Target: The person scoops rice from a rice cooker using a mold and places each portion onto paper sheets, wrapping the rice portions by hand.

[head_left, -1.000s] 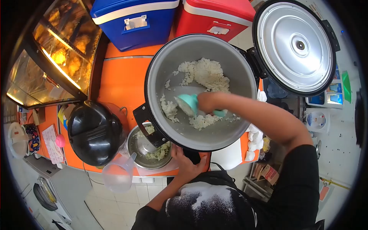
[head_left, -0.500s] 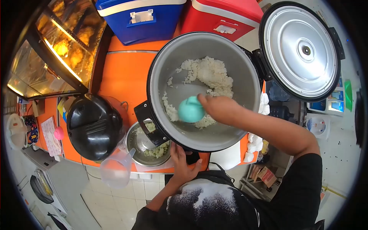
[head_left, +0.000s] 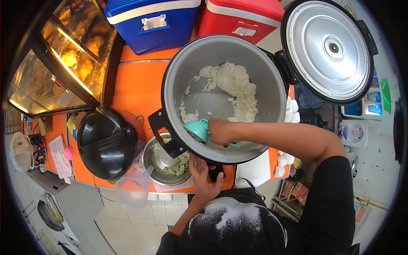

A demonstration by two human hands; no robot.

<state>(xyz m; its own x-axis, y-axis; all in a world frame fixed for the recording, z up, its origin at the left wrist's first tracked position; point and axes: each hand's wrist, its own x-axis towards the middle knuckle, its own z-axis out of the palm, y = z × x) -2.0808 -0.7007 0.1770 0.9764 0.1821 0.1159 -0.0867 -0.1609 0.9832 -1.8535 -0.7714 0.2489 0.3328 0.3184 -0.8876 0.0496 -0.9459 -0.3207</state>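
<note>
My right hand (head_left: pixel 219 131) is closed round a teal plastic scoop (head_left: pixel 197 129) inside a large grey cooking pot (head_left: pixel 187 80). The scoop is tilted near the pot's lower-left inner wall, and part of its handle shows below my fist. White cooked rice (head_left: pixel 231 83) lies in a curved heap on the pot's floor, with smaller clumps at the left. My left hand (head_left: pixel 205 182) rests at the pot's near outer side, fingers stretched out and thumb apart. Whether its fingertips press on the pot is hard to see.
A steel bowl (head_left: pixel 161 177) with pale green food stands left of my left hand, beside a clear jug (head_left: pixel 131 192). A black-lidded container (head_left: pixel 106 142) and lit food cabinet (head_left: pixel 63 63) are farther left. Blue (head_left: pixel 153 25) and red (head_left: pixel 238 19) coolers stand behind; the pot's lid (head_left: pixel 327 51) is raised at right.
My right hand has moved toward the pot's near left wall, and the scoop has tipped so its opening shows partly. My left hand stays by the pot's near side.
</note>
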